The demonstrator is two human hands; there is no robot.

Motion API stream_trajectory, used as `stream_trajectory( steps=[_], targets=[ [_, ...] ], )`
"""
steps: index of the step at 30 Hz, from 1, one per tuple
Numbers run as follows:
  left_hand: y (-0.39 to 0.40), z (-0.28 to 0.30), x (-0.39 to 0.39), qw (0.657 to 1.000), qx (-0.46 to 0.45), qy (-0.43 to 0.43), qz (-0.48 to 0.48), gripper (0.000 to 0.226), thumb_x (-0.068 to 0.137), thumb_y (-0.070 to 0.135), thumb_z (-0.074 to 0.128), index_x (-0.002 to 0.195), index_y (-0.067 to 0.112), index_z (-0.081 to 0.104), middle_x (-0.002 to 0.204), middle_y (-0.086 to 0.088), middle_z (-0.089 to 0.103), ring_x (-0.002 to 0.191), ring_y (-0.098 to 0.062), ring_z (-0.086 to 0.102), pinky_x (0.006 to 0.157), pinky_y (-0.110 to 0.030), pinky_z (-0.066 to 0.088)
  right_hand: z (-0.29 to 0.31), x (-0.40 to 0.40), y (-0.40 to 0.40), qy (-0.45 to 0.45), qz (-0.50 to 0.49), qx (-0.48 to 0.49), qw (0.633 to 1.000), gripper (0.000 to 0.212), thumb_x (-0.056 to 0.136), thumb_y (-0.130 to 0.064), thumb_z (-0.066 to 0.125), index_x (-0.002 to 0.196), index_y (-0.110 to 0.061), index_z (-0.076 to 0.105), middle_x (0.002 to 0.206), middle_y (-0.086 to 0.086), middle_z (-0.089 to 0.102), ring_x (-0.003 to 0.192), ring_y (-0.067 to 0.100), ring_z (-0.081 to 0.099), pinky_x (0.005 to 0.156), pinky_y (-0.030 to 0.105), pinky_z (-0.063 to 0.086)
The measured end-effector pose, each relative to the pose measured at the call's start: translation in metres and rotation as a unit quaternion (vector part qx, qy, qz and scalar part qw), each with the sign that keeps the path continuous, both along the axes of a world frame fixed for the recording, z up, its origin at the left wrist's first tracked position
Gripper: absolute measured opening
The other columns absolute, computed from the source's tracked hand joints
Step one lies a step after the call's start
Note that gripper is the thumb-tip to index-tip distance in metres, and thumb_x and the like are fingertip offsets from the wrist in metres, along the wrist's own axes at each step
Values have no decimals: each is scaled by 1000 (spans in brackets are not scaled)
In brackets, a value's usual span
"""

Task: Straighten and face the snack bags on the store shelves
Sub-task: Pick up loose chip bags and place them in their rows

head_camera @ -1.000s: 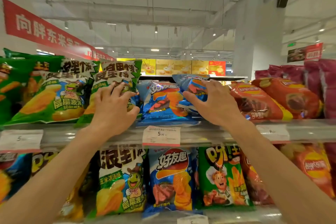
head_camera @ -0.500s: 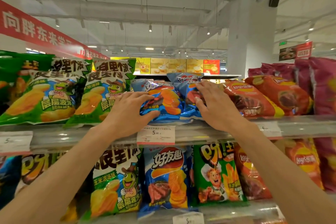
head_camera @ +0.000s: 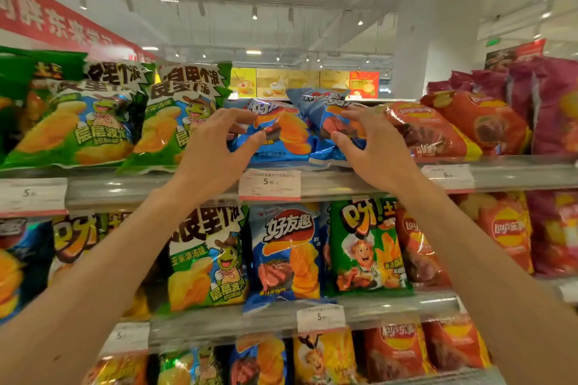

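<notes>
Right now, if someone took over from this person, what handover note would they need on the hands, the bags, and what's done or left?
Left hand: fingers spread and curled at the left blue chip bag on the top shelf; a firm grip cannot be confirmed.
Right hand: fingers curled on the right blue chip bag.
Both blue bags lie tilted back, the right one overlapping the left and skewed.
Done: the green bags to the left face forward.
Left: square up both blue bags, then check the leaning red bags.
</notes>
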State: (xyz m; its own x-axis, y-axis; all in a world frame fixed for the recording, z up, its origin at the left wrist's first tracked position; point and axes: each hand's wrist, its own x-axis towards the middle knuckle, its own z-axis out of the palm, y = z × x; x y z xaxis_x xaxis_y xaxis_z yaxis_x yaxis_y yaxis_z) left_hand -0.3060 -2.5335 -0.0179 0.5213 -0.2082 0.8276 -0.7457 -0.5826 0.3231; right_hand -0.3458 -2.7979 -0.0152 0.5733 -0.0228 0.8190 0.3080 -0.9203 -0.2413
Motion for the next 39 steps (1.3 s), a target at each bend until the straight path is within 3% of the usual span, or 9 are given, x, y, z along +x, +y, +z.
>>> stream_trajectory(
  steps=[3, 5, 10, 14, 17, 29, 33, 35, 39],
  targets=[
    [5, -13, -19, 997, -72, 16, -30, 27, 98, 34, 64, 123, 23, 63, 119, 8, 66, 104, -5, 64, 82, -12, 50, -7, -27, 11, -9, 57, 80, 995, 42, 98, -37, 62, 138, -25, 56, 135, -10, 56, 118, -1, 50, 94, 5, 36],
    [12, -27, -36, 991, -119, 23, -51, 20, 99, 29, 64, 118, 24, 64, 113, 11, 68, 100, -1, 65, 79, -7, 49, -16, -47, 18, -12, 102, 145, 984, 34, 99, -36, 61, 131, -28, 59, 127, -15, 61, 111, -8, 55, 88, 1, 39],
    [33, -73, -70, 978, -182, 60, -86, 11, 99, 18, 64, 109, 23, 66, 101, 13, 71, 92, 0, 67, 80, -12, 53, -68, -82, 33, 25, 169, 270, 948, 16, 100, -28, 61, 114, -22, 68, 98, -4, 75, 89, 10, 72, 80, 25, 58],
    [42, -126, -75, 958, -231, 141, -91, 10, 98, 19, 66, 108, 22, 69, 98, 7, 73, 93, -14, 71, 86, -39, 59, -131, -85, 37, 95, 156, 322, 929, 12, 100, -22, 61, 109, -19, 69, 90, -4, 76, 81, 11, 71, 71, 18, 55],
    [41, -164, -75, 937, -251, 221, -101, 10, 97, 24, 68, 106, 27, 70, 100, 7, 72, 95, -15, 70, 88, -48, 58, -175, -83, 37, 127, 149, 365, 910, 12, 99, -19, 62, 106, -15, 71, 90, 0, 75, 84, 14, 72, 73, 18, 55],
    [-24, -215, -69, 889, -296, 324, -132, 22, 89, 34, 67, 106, 20, 70, 99, 1, 73, 88, -16, 72, 77, -24, 59, -233, -89, -26, 141, 45, 413, 899, 11, 97, -32, 62, 100, -29, 72, 90, -6, 77, 89, 18, 72, 85, 44, 58],
    [-58, -212, -65, 889, -282, 333, -137, 13, 96, 17, 65, 107, 22, 70, 101, 6, 74, 90, -14, 72, 79, -34, 59, -226, -87, -51, 124, 24, 410, 903, 10, 98, -28, 63, 98, -25, 73, 88, -16, 76, 84, 11, 70, 78, 37, 59],
    [-73, -211, -62, 893, -271, 334, -135, 13, 98, 17, 64, 108, 23, 70, 100, 6, 74, 93, -15, 72, 81, -38, 60, -223, -83, -65, 114, 16, 407, 906, 10, 99, -27, 63, 99, -23, 72, 101, -23, 73, 86, 6, 69, 76, 27, 57],
    [-101, -206, -53, 912, -234, 323, -95, 13, 98, 20, 65, 106, 29, 68, 95, 11, 72, 91, -12, 70, 92, -53, 56, -218, -72, -84, 107, -7, 376, 920, 14, 99, -26, 62, 111, -23, 68, 111, -11, 69, 91, -12, 61, 73, 3, 46]
  ],
)
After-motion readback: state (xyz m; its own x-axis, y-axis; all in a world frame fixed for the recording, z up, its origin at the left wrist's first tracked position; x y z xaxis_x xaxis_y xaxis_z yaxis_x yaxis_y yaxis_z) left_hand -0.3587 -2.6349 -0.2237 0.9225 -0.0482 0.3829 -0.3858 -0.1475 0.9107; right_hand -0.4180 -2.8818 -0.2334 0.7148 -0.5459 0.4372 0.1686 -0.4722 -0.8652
